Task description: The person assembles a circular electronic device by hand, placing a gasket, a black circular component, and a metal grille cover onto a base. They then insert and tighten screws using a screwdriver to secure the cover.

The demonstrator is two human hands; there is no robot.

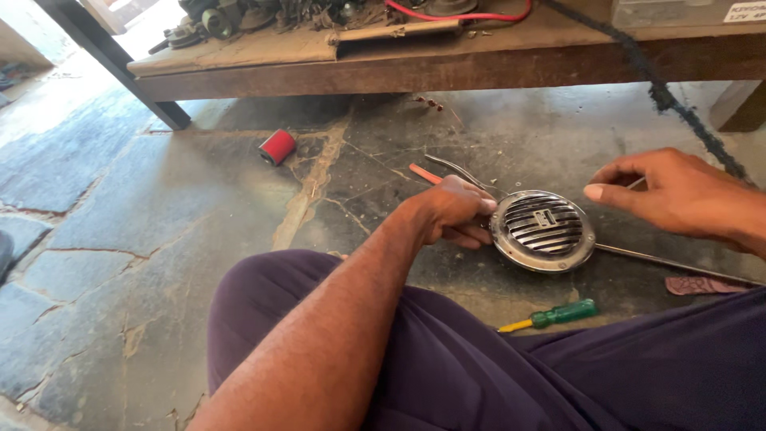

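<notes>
The round chrome horn with its slatted grille [542, 231] lies face up on the cracked stone floor between my knees, still closed, nothing taken off it yet. My left hand [452, 211] grips its rim, fingers curled; my right hand [677, 194] hovers just beside it, loose and empty, and a green-handled screwdriver [552, 316] lies untouched near my leg.

Left hand [453, 209]: fingertips tucked behind rim of round chrome horn [542, 231], grip hidden. Right hand [678, 191]: wrist cut off by right edge; thin metal piece between fingers barely visible, kind unclear. Metal rod [678, 266] runs under horn, near end hidden. Pliers [455, 172] partly covered by left hand. Clutter on tabletop [263, 49] cut off by top edge, parts too jumbled to name. Patterned scrap [698, 285] half hidden by trouser leg.
</notes>
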